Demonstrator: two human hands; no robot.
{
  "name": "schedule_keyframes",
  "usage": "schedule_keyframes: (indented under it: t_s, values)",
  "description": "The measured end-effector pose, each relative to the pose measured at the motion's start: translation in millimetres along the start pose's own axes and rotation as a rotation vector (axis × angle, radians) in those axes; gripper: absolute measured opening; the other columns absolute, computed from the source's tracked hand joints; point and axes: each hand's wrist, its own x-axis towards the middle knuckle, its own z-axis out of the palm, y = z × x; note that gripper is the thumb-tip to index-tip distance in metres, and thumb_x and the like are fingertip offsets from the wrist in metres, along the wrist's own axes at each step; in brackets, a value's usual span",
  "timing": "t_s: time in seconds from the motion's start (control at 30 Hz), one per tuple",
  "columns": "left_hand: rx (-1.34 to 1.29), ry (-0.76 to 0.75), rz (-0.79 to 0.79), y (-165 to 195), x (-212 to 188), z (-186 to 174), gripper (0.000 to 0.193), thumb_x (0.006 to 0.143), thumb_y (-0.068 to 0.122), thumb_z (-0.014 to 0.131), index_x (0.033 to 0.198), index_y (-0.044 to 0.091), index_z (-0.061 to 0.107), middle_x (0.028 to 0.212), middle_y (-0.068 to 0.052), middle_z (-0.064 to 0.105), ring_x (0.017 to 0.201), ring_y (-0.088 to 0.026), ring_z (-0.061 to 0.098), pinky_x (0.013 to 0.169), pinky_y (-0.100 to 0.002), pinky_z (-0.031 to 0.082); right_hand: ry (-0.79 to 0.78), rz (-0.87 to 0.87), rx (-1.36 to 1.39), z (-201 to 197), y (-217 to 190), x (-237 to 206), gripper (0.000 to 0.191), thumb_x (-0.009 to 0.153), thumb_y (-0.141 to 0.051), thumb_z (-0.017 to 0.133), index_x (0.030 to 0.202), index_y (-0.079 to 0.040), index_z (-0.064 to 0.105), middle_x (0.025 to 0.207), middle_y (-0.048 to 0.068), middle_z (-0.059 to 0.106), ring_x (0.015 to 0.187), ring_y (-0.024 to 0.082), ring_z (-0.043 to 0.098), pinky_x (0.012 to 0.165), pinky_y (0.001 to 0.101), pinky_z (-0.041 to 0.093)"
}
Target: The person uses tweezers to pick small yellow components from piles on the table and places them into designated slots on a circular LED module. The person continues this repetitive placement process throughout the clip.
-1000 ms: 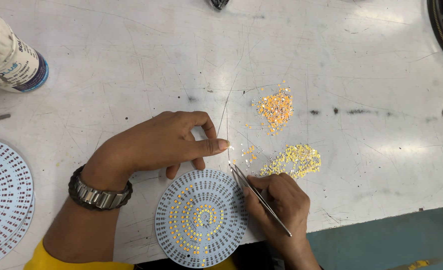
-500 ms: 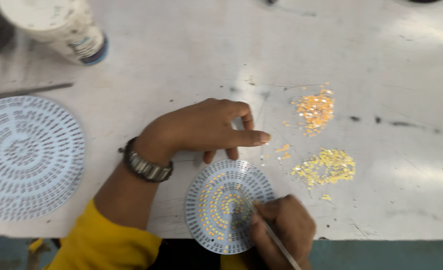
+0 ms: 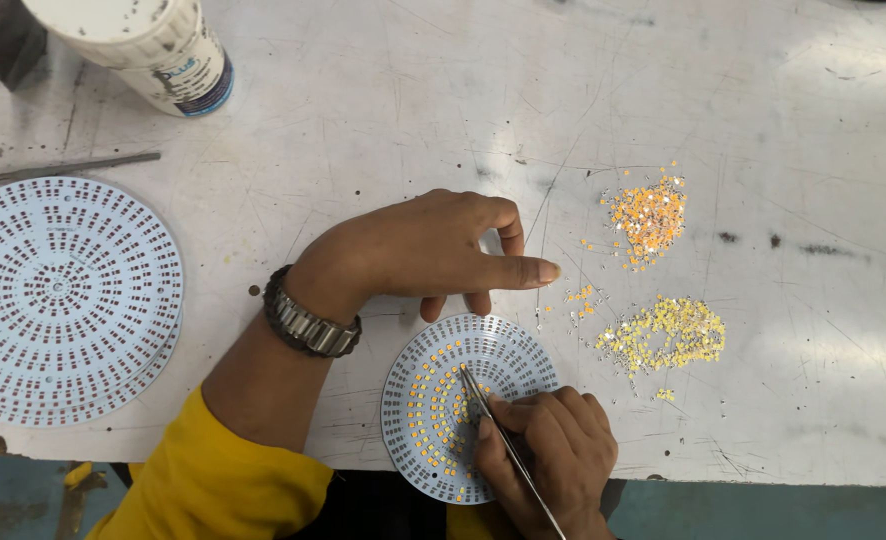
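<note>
Now the right hand (image 3: 553,455) holds tweezers (image 3: 493,415) over the round board (image 3: 433,400).

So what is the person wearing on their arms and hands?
Both hands are bare, with no gloves or rings visible. The left hand has a chunky metal-link wristwatch on its wrist and a bright yellow sleeve pushed up the forearm. The right hand shows no watch; its wrist is cut off by the frame.

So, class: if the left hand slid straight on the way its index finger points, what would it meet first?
Probably the few loose orange chips just right of the left hand, slightly below that line; the orange pile sits slightly above it.
</note>
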Motion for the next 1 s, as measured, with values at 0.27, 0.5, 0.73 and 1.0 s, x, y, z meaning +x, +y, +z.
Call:
schedule_keyframes:
  t_s: [0.27,0.5,0.73,1.0]
  values:
    - [0.021,-0.008,-0.047,10,-4,-3,0.059,0.075,0.061,0.065,0.102,0.008,0.066,0.069,-0.011,0.08,0.034,-0.017,0.061,0.033,-0.032,0.048,0.037,0.019,0.038,-6,5,5,0.017,0.075,-0.015,0.079,0.085,-0.005,0.07,0.071,0.004,0.065,0.061,0.02,0.057,0.058,0.0352,0.042]
    - [0.025,-0.017,-0.096,19,-5,-4,0.058,0.08,0.062,0.067,0.1,0.007,0.066,0.069,-0.012,0.08,0.032,-0.018,0.058,0.034,-0.034,0.048,0.109,0.321,-0.066,-26,33,22,0.015,0.079,-0.011,0.079,0.088,-0.001,0.073,0.07,0.007,0.065,0.059,0.018,0.053,0.055,0.0319,0.043]
    - [0.02,-0.018,-0.101,19,-3,-4,0.059,0.079,0.063,0.067,0.099,0.008,0.067,0.068,-0.012,0.081,0.031,-0.019,0.058,0.034,-0.034,0.048,0.094,0.351,-0.063,-25,34,24,0.017,0.076,-0.012,0.082,0.088,-0.001,0.075,0.067,0.005,0.063,0.059,0.016,0.052,0.054,0.0304,0.042]
    - [0.036,-0.019,-0.123,21,-3,-4,0.059,0.079,0.065,0.066,0.099,0.01,0.068,0.068,-0.011,0.081,0.032,-0.018,0.058,0.033,-0.033,0.048,0.08,0.378,-0.055,-27,32,26,0.018,0.076,-0.012,0.083,0.088,-0.001,0.075,0.065,0.006,0.062,0.058,0.016,0.051,0.053,0.0311,0.041]
